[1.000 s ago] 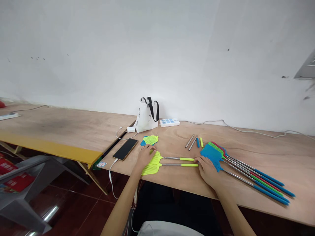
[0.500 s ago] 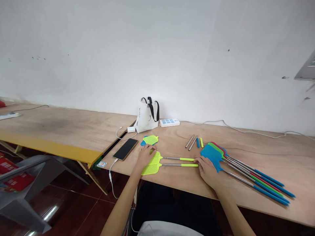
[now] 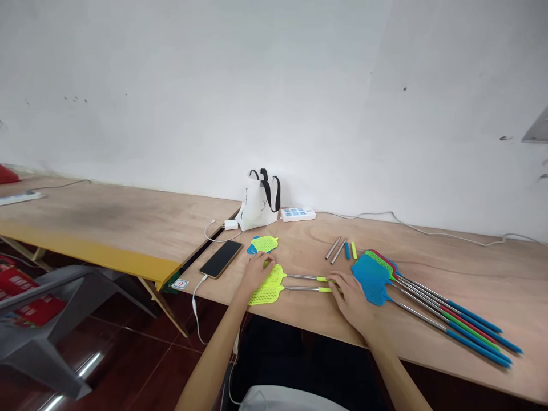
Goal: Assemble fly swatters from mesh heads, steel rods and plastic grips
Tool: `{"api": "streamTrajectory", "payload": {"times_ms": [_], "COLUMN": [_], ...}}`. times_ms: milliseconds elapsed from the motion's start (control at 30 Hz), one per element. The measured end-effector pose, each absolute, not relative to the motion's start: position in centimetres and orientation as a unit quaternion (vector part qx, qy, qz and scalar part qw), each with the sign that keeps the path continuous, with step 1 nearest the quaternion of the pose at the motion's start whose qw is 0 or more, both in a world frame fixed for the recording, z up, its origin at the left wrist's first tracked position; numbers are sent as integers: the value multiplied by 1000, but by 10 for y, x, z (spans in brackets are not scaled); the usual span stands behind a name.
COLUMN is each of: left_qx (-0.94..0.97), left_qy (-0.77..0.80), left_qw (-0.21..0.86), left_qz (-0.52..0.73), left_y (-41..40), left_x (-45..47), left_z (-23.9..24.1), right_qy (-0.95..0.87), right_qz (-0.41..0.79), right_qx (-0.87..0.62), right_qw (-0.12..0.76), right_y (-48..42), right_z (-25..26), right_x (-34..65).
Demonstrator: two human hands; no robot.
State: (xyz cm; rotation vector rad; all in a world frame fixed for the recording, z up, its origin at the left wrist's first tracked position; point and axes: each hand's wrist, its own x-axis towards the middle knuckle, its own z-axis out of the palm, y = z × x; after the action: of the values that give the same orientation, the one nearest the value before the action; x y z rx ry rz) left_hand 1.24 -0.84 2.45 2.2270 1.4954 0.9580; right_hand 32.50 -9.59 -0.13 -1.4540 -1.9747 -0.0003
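Two yellow-green fly swatters [image 3: 274, 283] lie side by side on the plywood table [image 3: 428, 274], heads to the left, short metal shafts and yellow handles to the right. My left hand [image 3: 257, 270] rests on the swatter heads with its fingers bent over them. At the other end, the fingers of my right hand [image 3: 350, 294] are curled over the yellow handles [image 3: 323, 283]. Just right of that hand lies a fan of several long swatters [image 3: 428, 299] with blue, green and red handles.
A smartphone [image 3: 220, 258] on a white cable lies left of my left hand. Behind are loose swatter heads [image 3: 263, 245], a white tote bag [image 3: 259, 201], a power strip [image 3: 298, 214], and loose metal tubes with small handles [image 3: 340, 250]. A second table [image 3: 98, 222] extends left.
My right hand has slid left along the yellow handles, and the two swatters look shorter. The view shifted slightly. My left hand stays on the heads.
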Motion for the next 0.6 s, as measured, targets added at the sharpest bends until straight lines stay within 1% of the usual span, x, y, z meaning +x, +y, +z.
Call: {"api": "streamTrajectory", "payload": {"times_ms": [133, 300, 400, 467, 600], "left_qx": [768, 752, 744, 734, 669], "left_qy": [500, 499, 496, 493, 505], "left_qw": [174, 197, 210, 211, 193], "left_qz": [360, 384, 396, 417, 510], "left_y": [-7, -5, -3, -3, -5], "left_x": [13, 12, 13, 13, 15], "left_z": [23, 19, 18, 21, 36], "right_qy": [-768, -784, -795, -798, -780], "right_qz": [35, 40, 65, 71, 26], "right_qx": [-551, -550, -536, -529, -542], "right_qw": [324, 287, 275, 281, 312], "right_y": [-84, -62, -57, -56, -60], "right_z": [1, 8, 10, 10, 8], "right_x": [316, 314, 311, 310, 317]}}
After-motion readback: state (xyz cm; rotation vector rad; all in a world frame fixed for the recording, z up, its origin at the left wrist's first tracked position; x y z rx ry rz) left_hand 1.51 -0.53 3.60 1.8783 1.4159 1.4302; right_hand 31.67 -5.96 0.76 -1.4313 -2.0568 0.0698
